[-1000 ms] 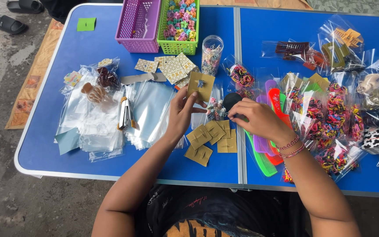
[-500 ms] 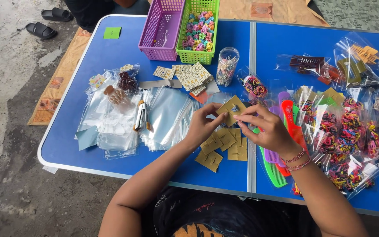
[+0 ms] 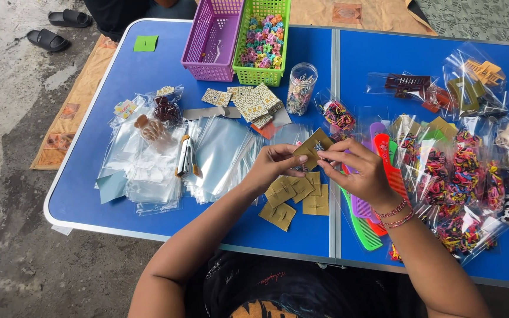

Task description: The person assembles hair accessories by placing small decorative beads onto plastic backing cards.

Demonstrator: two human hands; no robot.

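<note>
My left hand pinches the lower left edge of a small tan card held just above the blue table. My right hand meets it from the right, its fingertips closed on a tiny item pressed against the card's face. Under both hands lies a loose pile of the same tan cards. Beads circle my right wrist.
Clear plastic bags and a stapler lie to the left. A purple basket, a green basket of colourful clips and a bead jar stand at the back. Combs and bagged hair ties crowd the right.
My hands have come together on the tan card, a little lower and nearer the table's centre seam. The view has shifted, showing more ground on the left.
</note>
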